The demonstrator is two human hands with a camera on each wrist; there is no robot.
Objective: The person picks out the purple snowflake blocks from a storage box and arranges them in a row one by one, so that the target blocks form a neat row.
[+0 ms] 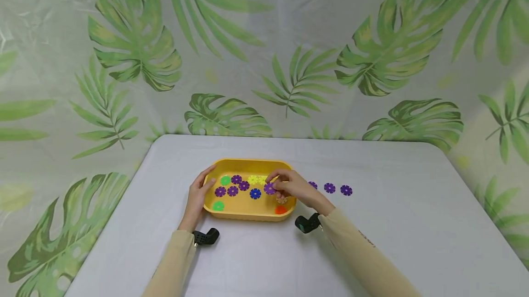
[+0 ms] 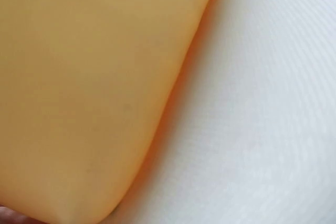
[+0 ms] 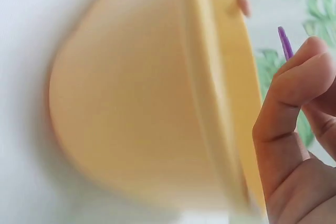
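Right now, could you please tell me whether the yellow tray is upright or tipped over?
Upright: the yellow tray rests on the white table with its open side facing up, and flower-shaped discs lie inside.

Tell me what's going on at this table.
A person's right grip pinches a purple disc over the right part of a yellow tray. The left grip holds the tray's left end. Other discs in purple, green, yellow, blue and orange-red lie inside. On the white table, right of the tray, at least three purple discs sit in a row.
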